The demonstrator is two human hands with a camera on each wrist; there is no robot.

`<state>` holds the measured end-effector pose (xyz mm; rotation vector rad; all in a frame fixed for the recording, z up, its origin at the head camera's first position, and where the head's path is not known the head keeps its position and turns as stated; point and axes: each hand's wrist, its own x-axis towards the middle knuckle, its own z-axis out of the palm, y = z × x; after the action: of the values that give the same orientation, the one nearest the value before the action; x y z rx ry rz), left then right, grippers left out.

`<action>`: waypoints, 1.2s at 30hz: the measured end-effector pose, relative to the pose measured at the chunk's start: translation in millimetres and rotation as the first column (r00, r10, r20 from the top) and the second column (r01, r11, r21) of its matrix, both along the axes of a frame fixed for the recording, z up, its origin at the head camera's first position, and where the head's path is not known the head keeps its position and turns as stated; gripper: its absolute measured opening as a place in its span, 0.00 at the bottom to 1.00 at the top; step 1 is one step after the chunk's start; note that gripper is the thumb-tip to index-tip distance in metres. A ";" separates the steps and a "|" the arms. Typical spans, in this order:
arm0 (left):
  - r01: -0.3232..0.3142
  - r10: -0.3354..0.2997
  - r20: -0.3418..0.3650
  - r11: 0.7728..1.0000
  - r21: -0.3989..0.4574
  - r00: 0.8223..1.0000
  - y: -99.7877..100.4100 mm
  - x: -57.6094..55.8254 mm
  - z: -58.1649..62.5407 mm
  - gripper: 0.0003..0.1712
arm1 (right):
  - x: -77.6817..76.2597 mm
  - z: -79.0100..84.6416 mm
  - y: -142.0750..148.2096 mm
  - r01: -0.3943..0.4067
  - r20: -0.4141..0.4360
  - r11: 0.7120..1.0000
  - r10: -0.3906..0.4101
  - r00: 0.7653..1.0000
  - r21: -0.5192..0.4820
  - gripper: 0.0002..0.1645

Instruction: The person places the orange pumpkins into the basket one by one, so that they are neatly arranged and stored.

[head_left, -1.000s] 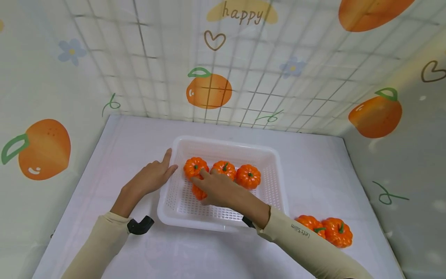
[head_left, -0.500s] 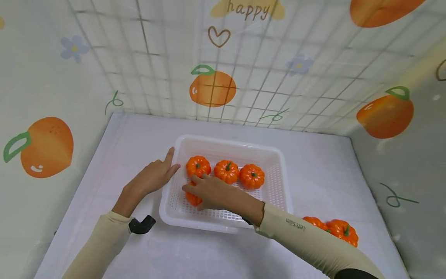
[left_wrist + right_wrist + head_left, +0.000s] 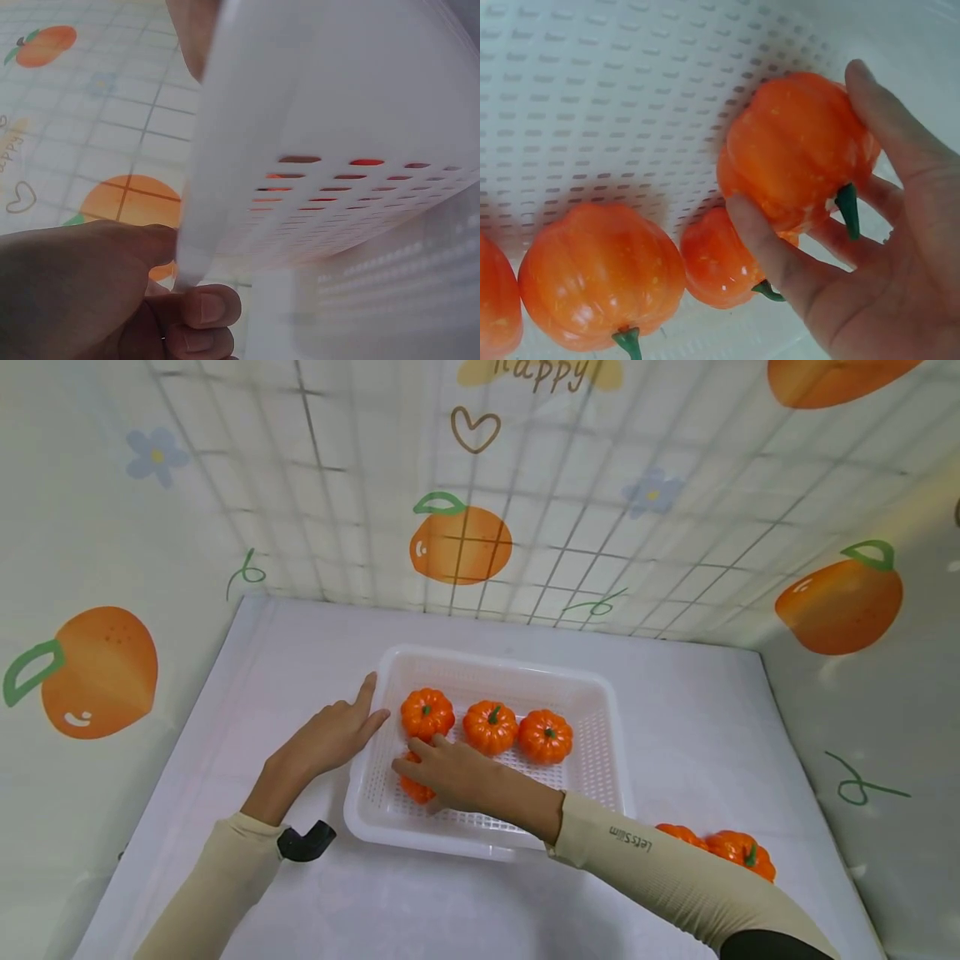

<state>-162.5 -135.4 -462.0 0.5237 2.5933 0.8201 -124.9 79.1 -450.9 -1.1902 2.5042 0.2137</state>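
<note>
A white plastic basket (image 3: 480,843) with a slotted floor stands on the table. On its left rim my left hand (image 3: 333,735) grips the edge; in the left wrist view the thumb and curled fingers meet around the rim (image 3: 196,255). Inside the basket, my right hand (image 3: 461,774) holds an orange toy pumpkin (image 3: 799,150) with a green stem near the left front, its fingers spread around the sides. In the head view that pumpkin is partly covered by the hand. Behind it, three more pumpkins form a row: left (image 3: 427,713), middle (image 3: 490,727) and right (image 3: 546,737).
Right of the basket, two pumpkins lie on the white table (image 3: 300,910), the nearer-to-edge one (image 3: 742,853) partly behind the right sleeve (image 3: 637,852). Printed curtain walls (image 3: 315,485) enclose the back and sides.
My right hand has moved the held pumpkin slightly left and toward the front inside the basket, away from the row. The left hand stays on the rim. The head view has shifted slightly.
</note>
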 end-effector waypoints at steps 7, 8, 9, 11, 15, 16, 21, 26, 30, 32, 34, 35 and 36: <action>0.001 -0.001 0.007 1.000 0.017 1.000 1.3 0.1 1.4 0.44 | 0.7 -0.9 0.5 -0.047 -0.076 0.999 0.048 0.996 0.025 0.44; 0.003 -0.003 0.006 1.000 0.017 1.000 1.2 0.3 1.9 0.44 | 1.0 -0.2 0.6 -0.051 -0.088 0.998 0.053 0.995 0.025 0.44; 0.003 -0.003 0.007 1.000 0.018 1.000 1.2 0.2 2.1 0.44 | 1.1 0.5 0.6 -0.056 -0.103 0.998 0.058 0.993 0.026 0.44; 0.002 -0.002 0.010 1.000 0.023 1.000 1.0 0.3 2.9 0.44 | 1.8 3.0 0.8 -0.061 -0.126 0.998 0.064 0.990 0.027 0.44; 0.001 -0.002 0.018 0.999 0.032 1.000 1.2 0.6 4.5 0.44 | 2.8 10.7 2.7 -0.053 -0.159 0.999 0.054 0.986 0.011 0.43; -0.002 0.001 0.021 1.000 0.030 1.000 1.4 0.9 4.9 0.44 | 3.0 13.1 3.8 -0.050 -0.158 0.999 0.050 0.986 0.002 0.43; -0.002 0.002 0.019 1.000 0.020 1.000 2.0 0.8 4.9 0.44 | 3.9 27.3 14.0 0.005 -0.114 0.998 -0.011 0.993 -0.056 0.44; -0.005 0.005 0.036 1.000 0.025 0.999 2.5 1.4 4.4 0.45 | 5.0 43.9 34.4 0.079 -0.112 0.987 -0.095 0.989 -0.141 0.46; -0.018 0.015 0.063 0.999 0.033 0.998 3.0 2.6 4.3 0.45 | 5.5 54.6 59.0 0.152 -0.137 0.965 -0.184 0.973 -0.215 0.45; -0.021 0.019 0.070 0.999 0.030 0.997 3.3 3.2 4.6 0.45 | 6.4 61.5 72.7 0.211 -0.138 0.946 -0.250 0.958 -0.245 0.43; -0.030 0.028 0.077 0.999 0.025 0.997 3.7 3.8 4.9 0.45 | 7.7 67.7 87.5 0.279 -0.132 0.923 -0.321 0.938 -0.263 0.43; -0.035 0.032 0.086 0.999 0.025 0.996 3.8 4.3 5.1 0.45 | 8.7 71.0 95.2 0.310 -0.128 0.911 -0.354 0.926 -0.273 0.42; -0.039 0.036 0.093 0.999 0.027 0.995 3.8 4.6 5.2 0.46 | 10.0 74.0 103.2 0.340 -0.129 0.898 -0.386 0.913 -0.278 0.42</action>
<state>-157.9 -131.6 -456.9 0.4358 2.5167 0.8746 -114.9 182.4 -376.9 -0.7843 2.9270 -0.1015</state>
